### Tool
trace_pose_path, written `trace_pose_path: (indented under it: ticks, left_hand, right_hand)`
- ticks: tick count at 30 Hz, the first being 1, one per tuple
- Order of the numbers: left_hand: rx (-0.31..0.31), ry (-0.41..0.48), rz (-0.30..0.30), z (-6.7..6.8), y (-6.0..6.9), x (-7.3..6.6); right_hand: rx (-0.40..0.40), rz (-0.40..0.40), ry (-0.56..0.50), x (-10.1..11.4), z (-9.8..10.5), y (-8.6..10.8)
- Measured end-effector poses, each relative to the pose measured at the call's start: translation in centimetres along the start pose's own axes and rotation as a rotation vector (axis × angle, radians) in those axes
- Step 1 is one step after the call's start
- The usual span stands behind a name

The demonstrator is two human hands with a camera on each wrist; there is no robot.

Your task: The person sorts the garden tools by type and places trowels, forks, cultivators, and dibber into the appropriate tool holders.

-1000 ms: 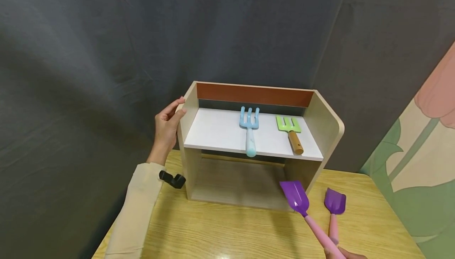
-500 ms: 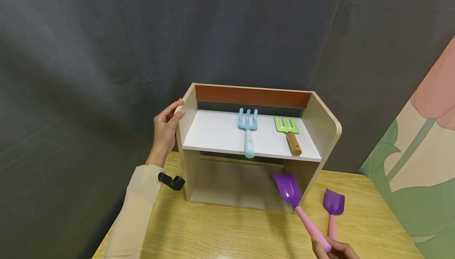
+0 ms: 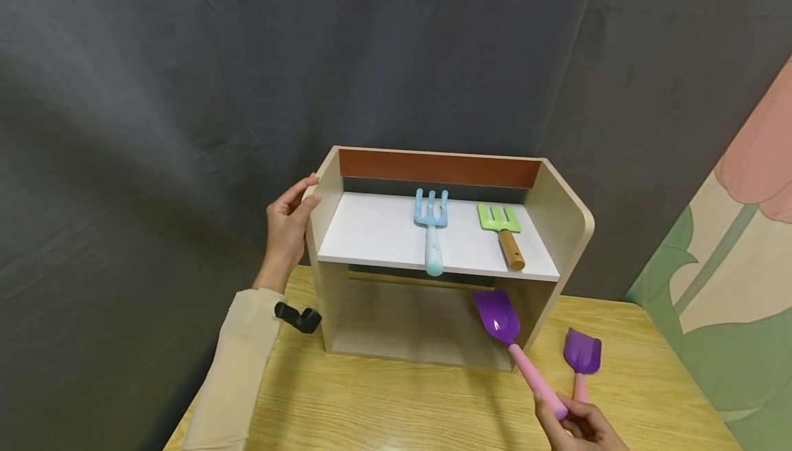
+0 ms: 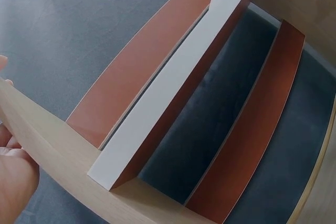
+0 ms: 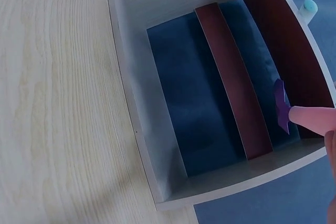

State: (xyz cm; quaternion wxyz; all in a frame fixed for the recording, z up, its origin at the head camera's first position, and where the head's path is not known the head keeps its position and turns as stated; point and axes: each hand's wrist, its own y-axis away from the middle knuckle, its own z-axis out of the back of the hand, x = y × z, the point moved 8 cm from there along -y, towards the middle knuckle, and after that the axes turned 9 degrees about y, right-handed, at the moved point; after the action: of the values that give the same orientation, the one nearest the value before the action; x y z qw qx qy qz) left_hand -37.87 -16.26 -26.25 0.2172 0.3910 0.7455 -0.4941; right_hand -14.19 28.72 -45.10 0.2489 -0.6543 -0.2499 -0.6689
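Note:
My right hand (image 3: 580, 425) pinches the end of the pink handle of a purple toy shovel (image 3: 498, 316). Its blade reaches up and left, in front of the lower right opening of a small wooden shelf unit (image 3: 328, 300). In the right wrist view the shovel's pink handle (image 5: 312, 119) enters from the right. My left hand (image 3: 288, 229) grips the shelf's left side panel near its top, thumb and fingers on either side of the edge. On the white upper board lie a light blue toy fork (image 3: 433, 231) and a green toy fork (image 3: 500, 218) with a brown handle.
A second purple shovel (image 3: 582, 352) with a pink handle lies on the wooden table (image 3: 383, 410), right of the shelf. A dark grey curtain (image 3: 433, 52) hangs behind, and a flower-painted panel (image 3: 730, 286) stands at the right.
My right hand has moved up and left with the shovel, bringing its blade before the shelf's lower opening. My left hand keeps its hold on the side panel.

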Motion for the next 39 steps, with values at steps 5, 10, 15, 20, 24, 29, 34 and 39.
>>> trace_pose_path:
  ticks: [5,10,15,20,24,29,34,39]
  left_hand:
    - [0.001,0.006,-0.002,0.1,0.0,0.0]
    - [0.016,0.004,-0.014,-0.1,0.0,-0.1]
    - [0.026,-0.002,-0.009,-0.2,0.0,-0.1]
    - [0.027,0.004,-0.008,-0.2,0.0,0.0]
    - [0.022,-0.003,-0.012,-0.1,0.0,-0.1]
    - [0.019,-0.008,-0.013,-0.1,0.0,-0.1]
    - [0.019,-0.015,-0.016,-0.1,0.0,-0.1]
    - [0.018,-0.019,-0.019,-0.1,0.0,-0.1]
  right_hand:
    - [-0.189,0.088,0.177,1.1,-0.3,1.1]
    - [-0.218,0.17,0.225,1.4,-1.0,1.4]
    - [-0.236,0.181,0.166,0.8,-1.5,1.5]
    - [-0.274,0.253,0.195,0.6,-1.9,1.5]
    - [-0.272,0.248,0.193,-0.1,-2.3,1.3]
    - [-0.278,0.228,0.205,-0.9,-2.6,1.3]
    - [-0.289,0.197,0.179,-1.7,-2.7,1.1]
    - [-0.304,0.217,0.166,-1.9,-3.0,0.8]
